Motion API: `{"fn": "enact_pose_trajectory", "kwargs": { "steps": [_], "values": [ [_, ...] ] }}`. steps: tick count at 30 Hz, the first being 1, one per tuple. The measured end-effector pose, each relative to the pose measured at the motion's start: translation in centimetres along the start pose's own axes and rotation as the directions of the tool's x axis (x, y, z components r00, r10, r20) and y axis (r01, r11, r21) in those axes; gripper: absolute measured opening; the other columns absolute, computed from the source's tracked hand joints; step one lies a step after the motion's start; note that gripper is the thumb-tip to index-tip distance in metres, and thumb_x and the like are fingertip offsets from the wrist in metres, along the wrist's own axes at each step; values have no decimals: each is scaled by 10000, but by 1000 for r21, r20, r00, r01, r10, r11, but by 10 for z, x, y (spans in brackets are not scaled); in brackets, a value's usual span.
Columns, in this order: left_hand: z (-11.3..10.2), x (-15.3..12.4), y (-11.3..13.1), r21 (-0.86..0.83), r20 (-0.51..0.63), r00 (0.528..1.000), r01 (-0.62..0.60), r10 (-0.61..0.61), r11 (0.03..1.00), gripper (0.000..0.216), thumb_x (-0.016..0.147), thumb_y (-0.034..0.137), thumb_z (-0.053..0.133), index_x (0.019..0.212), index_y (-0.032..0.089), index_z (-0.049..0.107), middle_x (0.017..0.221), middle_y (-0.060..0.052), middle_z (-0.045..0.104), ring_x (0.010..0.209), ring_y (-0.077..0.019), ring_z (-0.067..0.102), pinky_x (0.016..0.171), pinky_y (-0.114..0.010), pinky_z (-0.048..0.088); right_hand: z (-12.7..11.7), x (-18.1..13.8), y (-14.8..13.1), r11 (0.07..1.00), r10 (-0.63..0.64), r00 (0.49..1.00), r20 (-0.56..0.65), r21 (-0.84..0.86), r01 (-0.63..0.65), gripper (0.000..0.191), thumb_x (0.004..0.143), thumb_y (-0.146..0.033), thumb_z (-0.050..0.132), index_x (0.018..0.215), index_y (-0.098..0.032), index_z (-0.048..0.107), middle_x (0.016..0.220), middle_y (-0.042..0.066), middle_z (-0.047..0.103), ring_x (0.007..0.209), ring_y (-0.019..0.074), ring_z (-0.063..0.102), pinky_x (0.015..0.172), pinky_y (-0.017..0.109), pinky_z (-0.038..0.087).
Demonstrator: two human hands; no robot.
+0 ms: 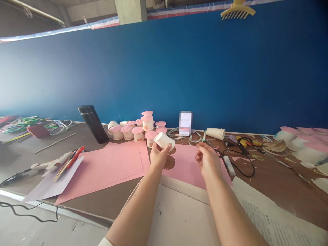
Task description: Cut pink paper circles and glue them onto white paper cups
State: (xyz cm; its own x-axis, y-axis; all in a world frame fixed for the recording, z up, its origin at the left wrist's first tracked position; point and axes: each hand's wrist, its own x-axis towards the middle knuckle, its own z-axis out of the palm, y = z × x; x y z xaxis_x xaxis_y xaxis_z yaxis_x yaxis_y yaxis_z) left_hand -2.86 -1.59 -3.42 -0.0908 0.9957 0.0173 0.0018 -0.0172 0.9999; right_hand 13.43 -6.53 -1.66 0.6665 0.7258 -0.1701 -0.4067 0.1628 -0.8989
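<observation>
My left hand [157, 158] is closed around a small white paper cup [164, 140], held tilted on its side above the pink paper sheets [115, 164]. My right hand [206, 158] hovers to the right of it above the pink paper, fingers curled loosely; whether anything is in them I cannot make out. Behind the cup stands a cluster of white cups capped with pink paper discs [139, 130].
A black flask [93, 123] leans at the back left. A glue gun [51, 165] and red-handled scissors [71, 160] lie at the left. Black cables [241, 160], a lying paper cup [215, 133] and more pink-topped cups [302, 140] fill the right. A blue wall rises behind.
</observation>
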Motion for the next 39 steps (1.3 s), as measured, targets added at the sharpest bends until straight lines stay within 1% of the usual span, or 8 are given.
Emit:
{"fn": "enact_pose_trajectory", "kwargs": {
  "steps": [11,16,21,25,29,31,36,39],
  "values": [
    [0,-5,8,30,-18,999,34,-34,999,469,720,435,757,1091,200,591,1112,-107,687,1005,-258,655,848,-346,490,0,-4,-4,1000,4,1000,8,2,-4,311,549,-238,732,848,-205,652,725,-38,602,524,58,496,400,152,362],
    [0,-2,4,57,-6,1000,25,-25,998,500,707,449,763,1103,194,595,1098,-118,687,979,-264,661,827,-351,498,2,-6,-1,986,17,998,63,-165,-6,284,586,-271,703,857,-200,658,717,-27,602,543,81,531,419,171,382],
    [0,-2,2,93,1,1000,31,-31,995,464,709,458,751,1061,199,597,1075,-109,687,963,-262,658,820,-357,491,1,-6,5,895,-43,987,152,-432,106,251,706,-311,648,930,-199,665,808,17,665,659,141,625,484,221,428],
    [1,-1,1,137,-2,999,38,-38,990,432,708,459,746,1018,199,592,1065,-107,686,944,-260,660,811,-362,489,-2,-5,13,723,-109,955,277,-637,267,207,764,-281,622,953,-210,665,915,49,706,801,207,671,709,333,489],
    [2,-1,-1,146,6,999,44,-46,988,418,715,439,743,1019,197,588,1053,-106,692,943,-255,664,808,-351,489,-6,-10,22,516,-140,912,386,-757,400,227,760,-240,644,975,-196,699,1098,123,700,1038,320,630,908,457,412],
    [2,-1,-2,152,10,999,49,-51,987,414,720,426,739,1029,198,583,1068,-104,692,953,-255,663,808,-348,486,-8,-13,24,406,-125,893,431,-800,443,295,771,-245,639,1050,-176,704,1178,159,676,1113,363,595,932,493,387],
    [3,0,-3,199,4,995,95,-97,975,412,719,427,736,1020,198,571,1084,-106,693,947,-253,663,772,-331,477,-8,-22,21,-80,1,860,510,-857,509,515,836,-381,588,1301,-160,604,1292,165,632,1192,355,555,945,512,392],
    [3,1,-5,222,-4,992,120,-122,968,394,717,414,736,1006,204,571,1078,-100,696,929,-248,666,751,-323,475,-7,-26,21,-161,40,864,501,-851,501,557,843,-449,568,1328,-176,580,1316,155,623,1225,334,531,967,532,377]
  ]
}}
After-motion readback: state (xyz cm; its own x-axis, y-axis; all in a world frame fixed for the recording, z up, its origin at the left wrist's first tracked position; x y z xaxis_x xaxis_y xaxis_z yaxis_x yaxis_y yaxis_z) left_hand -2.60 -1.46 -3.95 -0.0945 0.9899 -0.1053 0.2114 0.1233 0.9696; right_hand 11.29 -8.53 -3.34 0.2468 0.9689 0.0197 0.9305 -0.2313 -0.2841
